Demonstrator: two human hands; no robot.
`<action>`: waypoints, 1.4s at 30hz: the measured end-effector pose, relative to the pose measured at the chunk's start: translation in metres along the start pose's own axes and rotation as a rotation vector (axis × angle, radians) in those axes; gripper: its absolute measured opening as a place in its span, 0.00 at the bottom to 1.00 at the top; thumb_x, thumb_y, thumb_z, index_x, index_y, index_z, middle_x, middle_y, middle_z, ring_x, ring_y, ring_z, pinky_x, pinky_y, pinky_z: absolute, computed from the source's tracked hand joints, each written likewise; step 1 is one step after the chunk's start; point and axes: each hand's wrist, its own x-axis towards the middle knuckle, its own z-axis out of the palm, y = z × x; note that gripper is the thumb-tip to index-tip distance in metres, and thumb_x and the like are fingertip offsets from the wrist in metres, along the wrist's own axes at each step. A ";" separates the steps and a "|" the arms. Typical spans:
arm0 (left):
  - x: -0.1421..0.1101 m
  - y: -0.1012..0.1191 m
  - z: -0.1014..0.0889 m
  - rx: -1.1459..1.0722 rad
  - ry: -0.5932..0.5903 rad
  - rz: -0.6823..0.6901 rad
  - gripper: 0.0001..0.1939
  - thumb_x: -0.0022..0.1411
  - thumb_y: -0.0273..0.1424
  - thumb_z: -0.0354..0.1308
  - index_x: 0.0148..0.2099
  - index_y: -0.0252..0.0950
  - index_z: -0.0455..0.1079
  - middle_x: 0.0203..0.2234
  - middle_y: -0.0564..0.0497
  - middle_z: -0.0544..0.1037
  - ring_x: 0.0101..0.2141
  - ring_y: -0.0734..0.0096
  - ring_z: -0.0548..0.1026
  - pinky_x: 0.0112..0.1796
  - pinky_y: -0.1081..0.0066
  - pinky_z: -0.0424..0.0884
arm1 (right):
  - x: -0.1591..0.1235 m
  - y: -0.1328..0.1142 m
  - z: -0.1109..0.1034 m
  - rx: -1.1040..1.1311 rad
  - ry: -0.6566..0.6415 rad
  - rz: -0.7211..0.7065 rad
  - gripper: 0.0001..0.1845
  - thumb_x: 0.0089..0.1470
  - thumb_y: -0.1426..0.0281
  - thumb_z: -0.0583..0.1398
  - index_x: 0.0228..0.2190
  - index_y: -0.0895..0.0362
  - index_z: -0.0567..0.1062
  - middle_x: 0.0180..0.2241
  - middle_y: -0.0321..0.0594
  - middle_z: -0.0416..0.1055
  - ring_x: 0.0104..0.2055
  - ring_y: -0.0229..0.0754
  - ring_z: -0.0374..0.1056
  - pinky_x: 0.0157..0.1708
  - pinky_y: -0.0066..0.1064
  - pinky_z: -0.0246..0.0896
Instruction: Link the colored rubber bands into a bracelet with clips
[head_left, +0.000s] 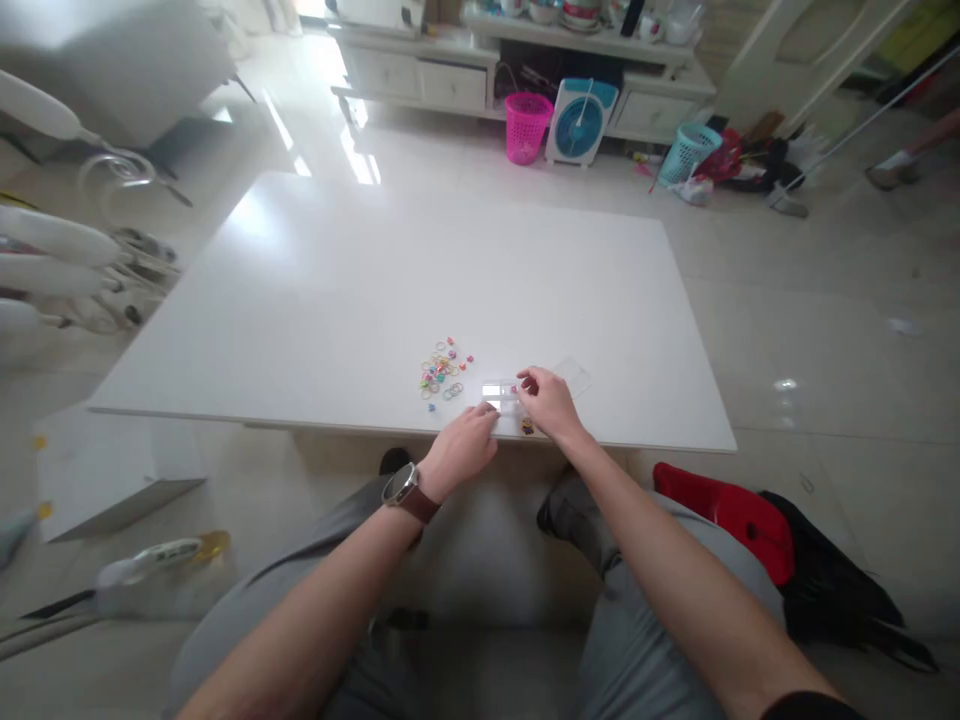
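A small clear compartment box (pixel 491 388) lies near the table's front edge. My left hand (pixel 465 443), with a watch on its wrist, has its fingers closed on the box's near left corner. Over the right side of the box is my right hand (pixel 551 402), its thumb and fingertips curled in a pinch. A tiny pinkish-red piece (pixel 514 389) shows at these fingertips; whether it is held or lies in a compartment is unclear. Left of the box is a loose pile of small colourful rings (pixel 439 372). A small dark and yellow piece (pixel 527 426) sits below my right hand.
A clear flat lid (pixel 574 376) lies right of my right hand on the white table (pixel 390 270). Beyond the table stand a pink basket (pixel 526 130), a blue fan (pixel 581 122) and a light blue basket (pixel 686 155). A red seat (pixel 727 510) is at my right.
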 end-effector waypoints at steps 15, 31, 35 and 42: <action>0.014 -0.021 -0.020 -0.036 0.136 -0.240 0.14 0.63 0.24 0.54 0.50 0.35 0.74 0.46 0.43 0.78 0.45 0.57 0.78 0.49 0.61 0.73 | -0.032 -0.019 -0.025 -0.234 -0.397 -0.028 0.22 0.60 0.68 0.59 0.55 0.55 0.75 0.50 0.47 0.72 0.52 0.48 0.71 0.54 0.35 0.63; 0.024 -0.081 -0.008 0.039 0.383 -0.393 0.19 0.69 0.27 0.49 0.55 0.37 0.76 0.47 0.43 0.76 0.43 0.62 0.77 0.49 0.66 0.71 | -0.047 -0.025 -0.035 -0.301 -0.451 -0.059 0.23 0.61 0.66 0.56 0.57 0.55 0.72 0.58 0.46 0.70 0.55 0.50 0.69 0.50 0.37 0.65; 0.031 -0.079 -0.011 0.082 0.368 -0.444 0.16 0.68 0.26 0.49 0.50 0.36 0.77 0.44 0.42 0.78 0.44 0.60 0.77 0.48 0.65 0.71 | -0.047 -0.020 -0.036 -0.298 -0.439 -0.065 0.20 0.62 0.67 0.55 0.54 0.55 0.74 0.55 0.47 0.71 0.53 0.50 0.70 0.49 0.37 0.64; 0.034 -0.077 -0.018 0.050 0.370 -0.478 0.12 0.66 0.26 0.51 0.48 0.35 0.74 0.42 0.42 0.79 0.44 0.58 0.77 0.47 0.64 0.71 | -0.041 -0.023 -0.040 -0.297 -0.397 -0.089 0.17 0.63 0.66 0.56 0.51 0.55 0.75 0.53 0.48 0.73 0.51 0.50 0.70 0.47 0.37 0.65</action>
